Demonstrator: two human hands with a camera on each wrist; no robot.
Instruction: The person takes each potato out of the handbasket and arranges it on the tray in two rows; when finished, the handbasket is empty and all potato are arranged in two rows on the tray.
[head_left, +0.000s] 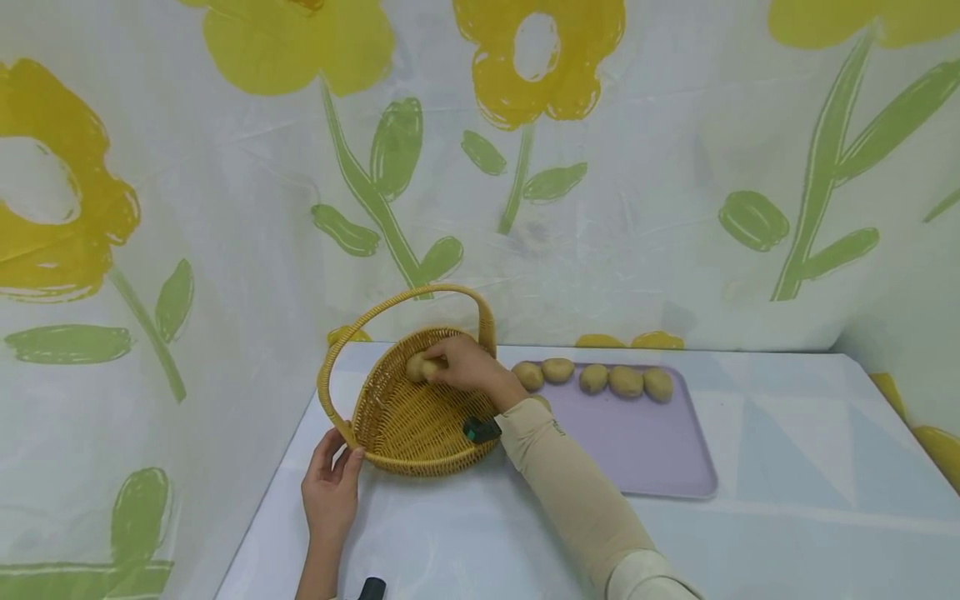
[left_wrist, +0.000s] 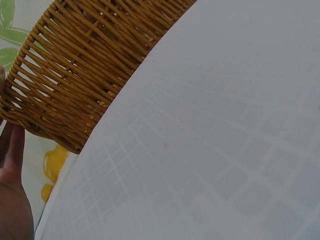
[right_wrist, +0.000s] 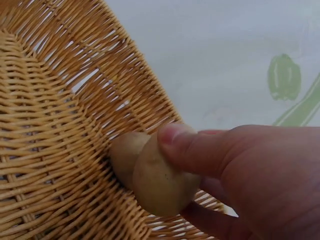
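Observation:
A wicker basket [head_left: 420,425] with a tall arched handle stands at the left of the table, tipped so its inside faces the head camera. At its left rim, by the foot of the handle, my left hand [head_left: 330,486] grips the edge between thumb and fingers. The left wrist view shows the woven outer wall [left_wrist: 95,60] and part of that hand. Inside the basket my right hand [head_left: 467,364] pinches a potato [right_wrist: 162,182] between thumb and fingers. Another potato [right_wrist: 124,152] lies against the basket wall right behind the held one.
A light purple tray [head_left: 645,450] lies to the right of the basket, with several potatoes [head_left: 626,381] along its far edge. My right forearm crosses over its near left part and hides some of it. A flower-printed curtain [head_left: 637,208] hangs behind the table.

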